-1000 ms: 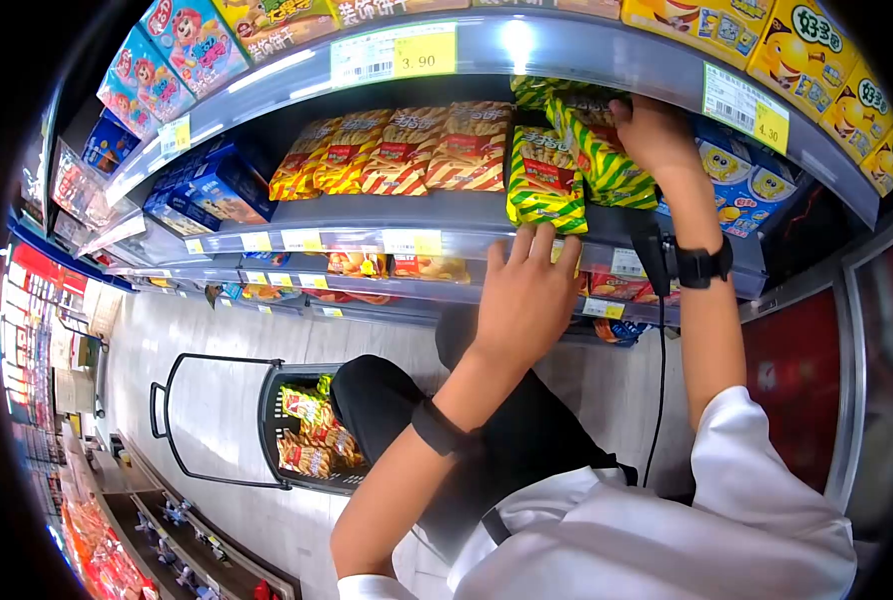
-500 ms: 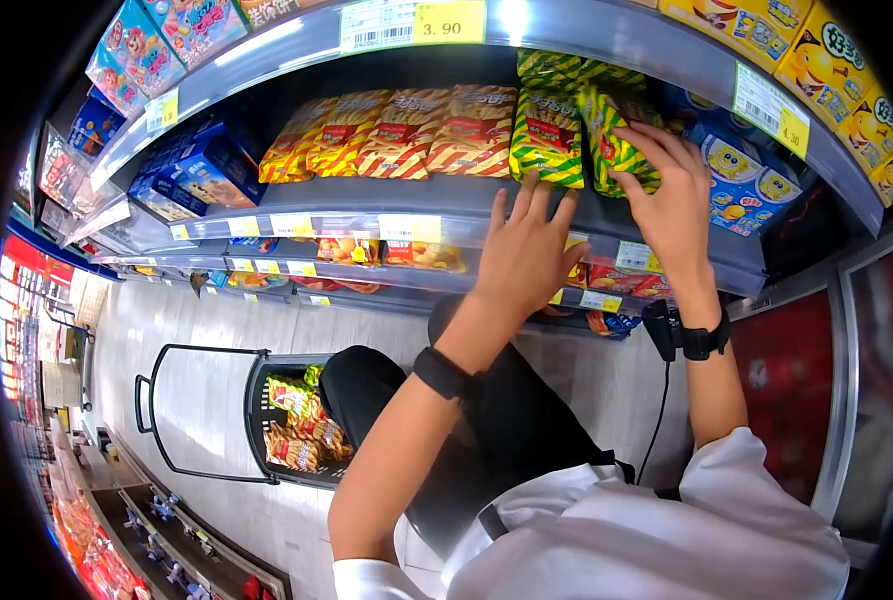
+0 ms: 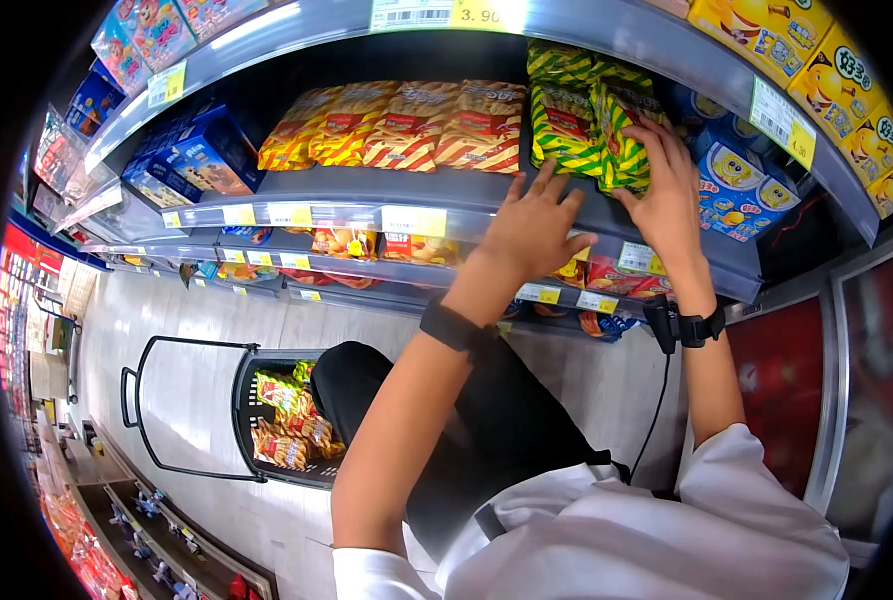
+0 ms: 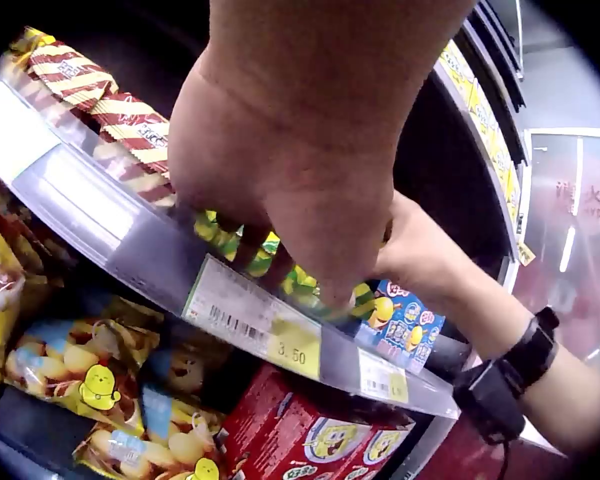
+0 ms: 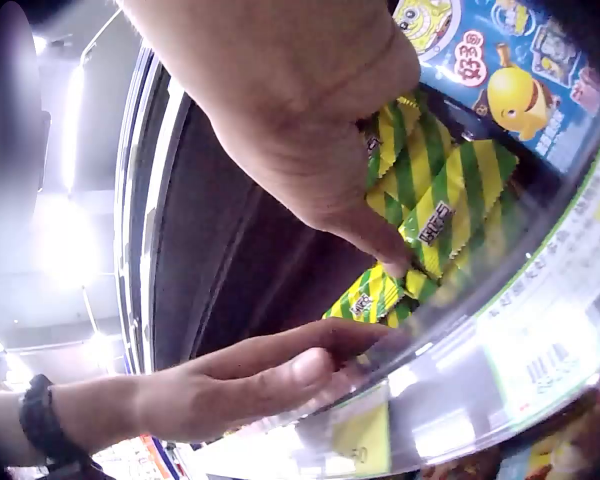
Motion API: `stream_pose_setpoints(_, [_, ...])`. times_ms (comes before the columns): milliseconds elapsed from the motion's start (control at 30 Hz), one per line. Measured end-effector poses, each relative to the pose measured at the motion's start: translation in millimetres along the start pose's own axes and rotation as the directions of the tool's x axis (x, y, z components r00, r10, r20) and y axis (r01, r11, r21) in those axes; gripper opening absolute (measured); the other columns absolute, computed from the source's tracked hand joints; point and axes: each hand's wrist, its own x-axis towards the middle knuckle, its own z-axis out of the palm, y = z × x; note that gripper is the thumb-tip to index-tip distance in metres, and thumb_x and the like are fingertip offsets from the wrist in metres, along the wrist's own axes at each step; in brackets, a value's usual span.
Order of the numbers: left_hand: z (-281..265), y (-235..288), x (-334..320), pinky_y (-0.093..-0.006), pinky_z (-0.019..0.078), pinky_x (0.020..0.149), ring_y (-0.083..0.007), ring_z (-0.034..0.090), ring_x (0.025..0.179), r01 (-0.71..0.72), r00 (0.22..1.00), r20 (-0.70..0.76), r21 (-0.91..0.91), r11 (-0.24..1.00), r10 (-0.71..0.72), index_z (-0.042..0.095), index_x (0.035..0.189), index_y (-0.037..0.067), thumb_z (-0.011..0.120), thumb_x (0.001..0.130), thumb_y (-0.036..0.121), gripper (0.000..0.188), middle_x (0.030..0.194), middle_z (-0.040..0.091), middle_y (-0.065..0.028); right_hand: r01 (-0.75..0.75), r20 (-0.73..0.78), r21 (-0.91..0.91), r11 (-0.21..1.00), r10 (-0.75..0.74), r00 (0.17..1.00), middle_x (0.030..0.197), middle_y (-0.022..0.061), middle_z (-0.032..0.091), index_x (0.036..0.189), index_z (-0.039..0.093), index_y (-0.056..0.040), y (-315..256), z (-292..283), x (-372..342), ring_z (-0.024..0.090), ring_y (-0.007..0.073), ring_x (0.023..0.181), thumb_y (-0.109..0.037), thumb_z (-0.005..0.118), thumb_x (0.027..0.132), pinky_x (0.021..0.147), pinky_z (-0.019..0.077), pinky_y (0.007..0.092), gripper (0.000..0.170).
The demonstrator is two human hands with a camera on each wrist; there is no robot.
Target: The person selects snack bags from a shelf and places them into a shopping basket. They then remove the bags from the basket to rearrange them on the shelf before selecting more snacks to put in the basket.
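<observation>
Two green-and-yellow striped snack bags stand at the front of the shelf in the head view, the left bag [image 3: 565,125] and the right bag [image 3: 622,135], with more behind. My right hand [image 3: 667,190] lies along the right bag's side, fingers on its upper right and thumb near its bottom. In the right wrist view the thumb touches a striped bag [image 5: 445,210]. My left hand [image 3: 532,230] is at the shelf's front edge below the left bag, its fingers spread and fingertips close to that bag's bottom; whether they touch it, I cannot tell.
Red-and-yellow snack bags [image 3: 402,125] stand to the left, dark blue boxes [image 3: 212,150] further left, and light blue boxes [image 3: 747,185] to the right. Shelf edges with price tags [image 3: 414,220] run above and below. A black basket [image 3: 239,415] holding snack bags stands on the floor.
My right hand has come out from deeper in the shelf, and the right striped bag now stands upright beside the left one. The left striped bag has moved back from the shelf edge.
</observation>
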Motion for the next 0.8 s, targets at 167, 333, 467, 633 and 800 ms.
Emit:
stream_pose_setpoints(167, [-25.5,26.6,-58.0,-0.0521,0.0294,0.113,-0.0345,0.037,0.138,-0.026,0.996,-0.088,-0.010,1.000,0.025,0.059,0.123,0.006,0.062,0.090,0.031,0.042,0.134,0.053,-0.0170,0.163,0.000,-0.025,0.986,-0.164,0.987,0.126,0.0180,0.057,0.125,0.053,-0.0075,12.0,11.8,-2.5,0.053,0.0378,0.119,0.004,0.075,0.064,0.100,0.0426,0.0442,0.065])
stream_pose_setpoints(333, [-92.4,27.6,-133.5,-0.0430,0.0431,0.100,-0.0283,0.058,0.115,0.055,0.998,0.023,-0.016,0.998,-0.055,0.069,0.100,0.008,0.064,0.079,0.014,0.022,0.102,0.067,-0.0089,0.246,0.044,-0.247,0.937,-0.242,0.969,0.153,0.0164,0.035,0.150,0.033,-0.0174,3.8,18.2,-6.3,0.031,0.0415,0.140,-0.013,0.080,0.075,0.110,0.0280,0.0605,0.090])
stream_pose_setpoints(467, [-121.3,-42.1,-244.0,-0.0369,0.0519,0.074,-0.0253,0.066,0.086,0.372,0.826,-0.367,-0.213,0.903,-0.427,0.067,0.091,0.004,0.054,0.075,-0.002,0.022,0.087,0.068,-0.0099,0.278,-0.020,0.022,0.960,-0.277,0.961,0.148,0.0138,0.044,0.144,0.039,-0.0066,-102.2,-27.9,-32.9,0.031,0.0351,0.143,-0.004,0.076,0.081,0.117,0.0250,0.0489,0.073])
stream_pose_setpoints(633, [-45.0,-184.2,-447.8,-0.0266,0.0488,0.068,-0.0133,0.064,0.074,0.811,0.099,-0.332,-0.519,0.269,-0.938,0.065,0.092,0.002,0.060,0.085,0.010,0.012,0.084,0.068,-0.0067,-0.030,0.233,0.605,0.796,-0.140,0.962,0.128,0.0188,0.058,0.124,0.054,0.0008,-144.7,24.5,-100.2,0.055,0.0296,0.122,0.009,0.070,0.080,0.108,0.0391,0.0428,0.048])
stream_pose_setpoints(800, [57.8,-253.5,-601.1,-0.0377,0.0501,0.088,-0.0350,0.064,0.103,0.867,-0.327,-0.102,-0.428,-0.255,-0.940,0.052,0.117,-0.012,0.075,0.078,0.044,0.073,0.110,0.064,-0.0289,-0.067,0.666,0.522,0.850,-0.358,0.654,0.122,0.0139,0.062,0.108,0.064,-0.0050,-217.9,107.1,-104.8,0.060,0.0318,0.113,0.002,0.073,0.074,0.097,0.0466,0.0393,0.035])
